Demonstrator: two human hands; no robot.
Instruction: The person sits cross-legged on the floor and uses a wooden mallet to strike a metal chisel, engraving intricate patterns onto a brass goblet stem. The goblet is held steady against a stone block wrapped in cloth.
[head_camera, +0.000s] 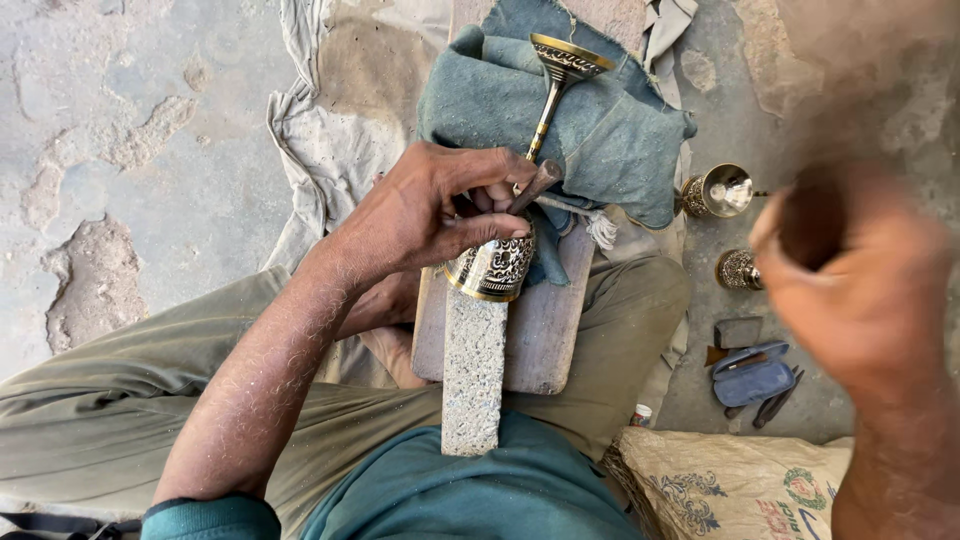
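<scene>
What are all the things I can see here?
goblet: 1, brass with black pattern, on the wooden bar, under the left hand
punch: 1, dark, on the goblet's stem
bar: 1, pale, across the lap
board: 1, brown, under the bar
cloth: 1, blue-grey, under the goblet's base
brass cups: 2, on the floor, right
pouch: 1, blue, floor
sack: 1, tan, lower right
left hand: holds punch
right hand: raised, blurred, holds a dark handle

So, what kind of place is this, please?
Probably a floor-level metal engraving workshop: the left hand steadies an engraved brass goblet on a wooden board, more brass cups stand on cracked concrete.
</scene>
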